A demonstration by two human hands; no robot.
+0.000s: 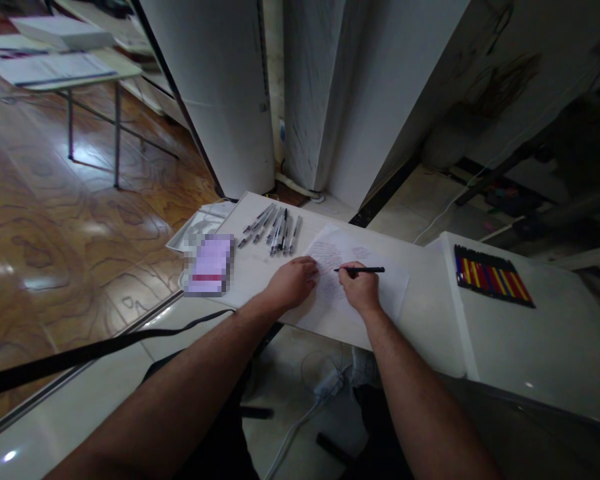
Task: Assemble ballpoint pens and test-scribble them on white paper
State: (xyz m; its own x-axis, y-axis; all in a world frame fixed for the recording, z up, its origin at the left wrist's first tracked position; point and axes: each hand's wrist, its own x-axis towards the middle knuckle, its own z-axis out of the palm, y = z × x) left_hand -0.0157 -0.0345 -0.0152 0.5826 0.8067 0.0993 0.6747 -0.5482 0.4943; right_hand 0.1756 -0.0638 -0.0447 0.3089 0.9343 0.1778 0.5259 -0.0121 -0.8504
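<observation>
A sheet of paper (390,293) with scribbled or written lines lies on the small white table (425,333). My right hand (363,288) rests on the sheet, its fingers closed round a black pen (367,270) whose tip points left at the marked area. Flat at the sheet's left edge lies my left hand (294,283), holding nothing, fingers toward the paper. Several clear-barrelled pens (277,230) lie in a loose bunch beyond my left hand. Left of them is a pixelated purple item (210,263) with a red band.
At right, a set of coloured pens or markers (493,275) lies on a second white surface (540,347). A white cabinet or appliance (220,87) and a pillar rise behind the table. Below are a power strip (329,385) and cable. Another table (125,70) holds papers at upper left.
</observation>
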